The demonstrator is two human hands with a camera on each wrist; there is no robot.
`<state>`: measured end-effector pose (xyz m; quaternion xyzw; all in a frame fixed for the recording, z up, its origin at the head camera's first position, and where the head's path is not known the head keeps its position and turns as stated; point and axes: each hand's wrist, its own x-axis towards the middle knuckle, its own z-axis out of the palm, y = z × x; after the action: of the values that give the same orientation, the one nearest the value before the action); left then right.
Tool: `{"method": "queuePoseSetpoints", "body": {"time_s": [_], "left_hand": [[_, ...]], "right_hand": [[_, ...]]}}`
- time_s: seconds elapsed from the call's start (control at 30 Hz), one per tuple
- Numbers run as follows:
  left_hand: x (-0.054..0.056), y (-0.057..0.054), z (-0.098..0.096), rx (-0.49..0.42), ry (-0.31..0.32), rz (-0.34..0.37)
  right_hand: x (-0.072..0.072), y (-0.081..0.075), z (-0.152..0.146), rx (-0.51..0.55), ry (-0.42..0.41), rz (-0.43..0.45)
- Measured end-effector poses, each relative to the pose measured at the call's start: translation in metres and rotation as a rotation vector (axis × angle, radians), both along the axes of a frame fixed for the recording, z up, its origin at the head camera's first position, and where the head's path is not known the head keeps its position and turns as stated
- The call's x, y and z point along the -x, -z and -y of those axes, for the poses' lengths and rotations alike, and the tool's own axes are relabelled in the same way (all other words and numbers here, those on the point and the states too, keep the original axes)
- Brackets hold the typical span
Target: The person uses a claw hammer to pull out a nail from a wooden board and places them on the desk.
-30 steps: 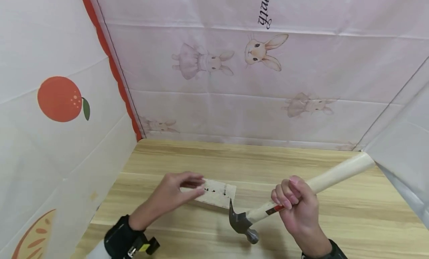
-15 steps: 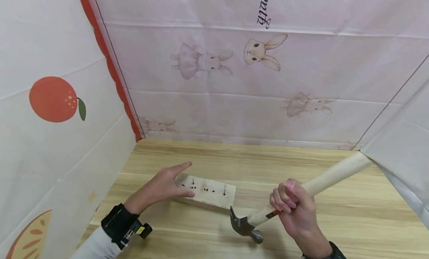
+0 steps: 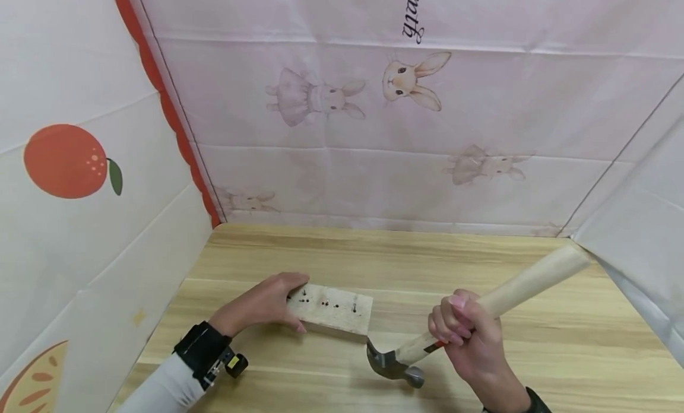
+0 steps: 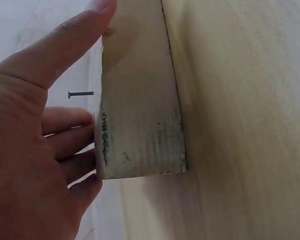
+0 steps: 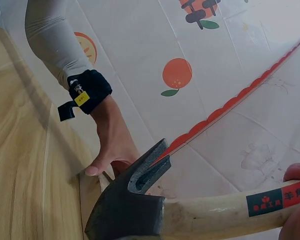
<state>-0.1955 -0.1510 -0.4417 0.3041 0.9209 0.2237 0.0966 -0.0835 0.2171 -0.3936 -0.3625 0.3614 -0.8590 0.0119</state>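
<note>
Head view: our left hand (image 3: 267, 303) clasps the wooden block (image 3: 342, 318); our right hand (image 3: 472, 334) grips the claw hammer (image 3: 507, 297); if our left hand loosens, a knock could skid the block.

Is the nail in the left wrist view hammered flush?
No, the nail stands out from the wooden block, its head clear of the surface.

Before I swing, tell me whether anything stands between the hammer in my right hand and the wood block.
Nothing visible does. The claw of the hammer, held in the right hand, is close to the near right corner of the wood block. The left hand grips the opposite end.
</note>
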Motion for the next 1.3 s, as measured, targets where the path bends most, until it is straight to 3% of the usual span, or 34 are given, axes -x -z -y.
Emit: {"method": "queuePoseSetpoints", "body": {"time_s": [0.33,0.57,0.8,1.0,1.3], "left_hand": [[0.003,0.006,0.001,0.013,-0.067,0.006],[0.005,0.004,0.000,0.028,-0.106,0.063],[0.009,0.004,-0.002,0.029,-0.092,0.084],[0.012,0.003,-0.004,0.024,-0.098,0.094],[0.013,0.003,-0.004,0.023,-0.105,0.109]], "right_hand": [[0.011,-0.006,0.009,-0.073,0.091,0.012],[0.031,-0.018,0.027,-0.259,0.276,0.125],[0.050,-0.026,0.044,-0.422,0.433,0.232],[0.062,-0.030,0.055,-0.609,0.440,0.331],[0.076,-0.032,0.068,-0.808,0.450,0.371]]}}
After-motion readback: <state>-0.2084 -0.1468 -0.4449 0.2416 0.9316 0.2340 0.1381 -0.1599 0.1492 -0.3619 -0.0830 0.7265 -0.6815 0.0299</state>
